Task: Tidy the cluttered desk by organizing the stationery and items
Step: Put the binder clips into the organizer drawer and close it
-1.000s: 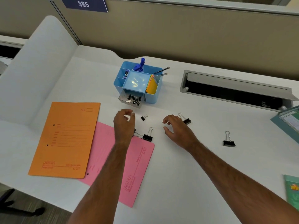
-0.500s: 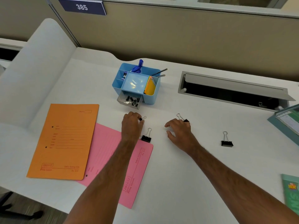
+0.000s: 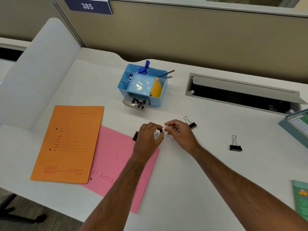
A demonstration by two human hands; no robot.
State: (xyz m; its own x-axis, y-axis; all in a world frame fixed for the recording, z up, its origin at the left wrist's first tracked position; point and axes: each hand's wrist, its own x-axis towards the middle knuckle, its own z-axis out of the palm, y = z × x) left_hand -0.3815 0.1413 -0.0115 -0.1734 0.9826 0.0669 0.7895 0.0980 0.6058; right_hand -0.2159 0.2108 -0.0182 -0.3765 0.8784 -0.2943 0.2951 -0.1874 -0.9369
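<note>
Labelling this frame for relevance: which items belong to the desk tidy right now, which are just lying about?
In play: small binder clip, loose binder clips, organizer drawer, orange folder, pink folder.
Just there: cable tray, 385 sign, green booklet.

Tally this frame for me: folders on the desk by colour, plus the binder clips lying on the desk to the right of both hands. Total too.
Orange folder: 1
Pink folder: 1
Binder clips: 2
Total: 4

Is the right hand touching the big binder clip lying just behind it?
Cannot tell. In the head view the right hand overlaps the front of the binder clip, hiding any contact or gap.
</note>
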